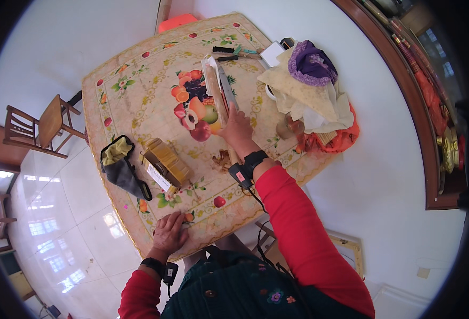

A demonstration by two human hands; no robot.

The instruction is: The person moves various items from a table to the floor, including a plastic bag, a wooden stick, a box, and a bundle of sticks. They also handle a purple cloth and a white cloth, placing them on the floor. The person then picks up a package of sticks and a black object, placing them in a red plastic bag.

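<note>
My right hand reaches over the middle of the table and touches a long wooden stick and the near end of a flat grey metal blade; whether its fingers close round either is hidden. Under the stick's far part lies a white wrapper or tray. My left hand rests on the tablecloth's near edge, holding nothing that shows. Between the hands and to the left stand an open brown cardboard box with a white label and a grey cloth item with yellowish lining.
A fruit-patterned tablecloth covers the table. Brushes lie at the far side. On the right are a white box, a glass jar, cream cloths, a purple cloth and a red plastic bag. A wooden chair stands left.
</note>
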